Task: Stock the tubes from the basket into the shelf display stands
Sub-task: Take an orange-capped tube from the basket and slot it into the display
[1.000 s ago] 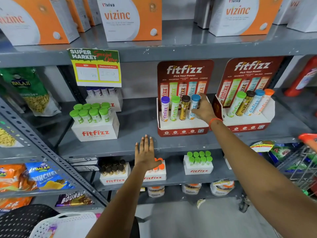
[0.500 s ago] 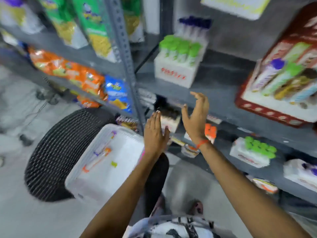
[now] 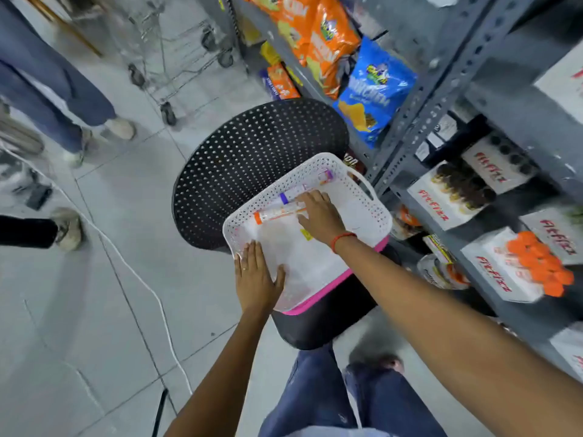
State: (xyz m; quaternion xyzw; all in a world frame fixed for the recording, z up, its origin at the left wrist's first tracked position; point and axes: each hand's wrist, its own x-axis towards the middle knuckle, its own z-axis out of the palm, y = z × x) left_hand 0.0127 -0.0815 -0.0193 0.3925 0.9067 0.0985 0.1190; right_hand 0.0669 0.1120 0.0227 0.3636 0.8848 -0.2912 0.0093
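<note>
A white perforated basket (image 3: 362, 203) with a pink base rests on a black chair. Inside it lie an orange-capped tube (image 3: 277, 213), a purple-capped tube (image 3: 291, 195) and another purple-capped tube (image 3: 325, 176) further back. My right hand (image 3: 318, 216) is down in the basket, its fingertips on the orange-capped and nearer purple-capped tubes; no closed grip shows. My left hand (image 3: 257, 279) lies flat on the basket's near rim, fingers apart. The shelf display stands are out of view.
The black perforated chair (image 3: 252, 152) stands against the grey shelf upright (image 3: 419, 99). Fitfizz boxes with orange caps (image 3: 517, 266) and dark caps (image 3: 457, 190) sit on low shelves at right. Snack bags hang above. Other people's legs, a trolley and a white cable occupy the floor at left.
My view swung from the shelf down to the basket. The right hand left the display stand and came down onto the tubes; the left hand dropped from the shelf edge onto the basket rim.
</note>
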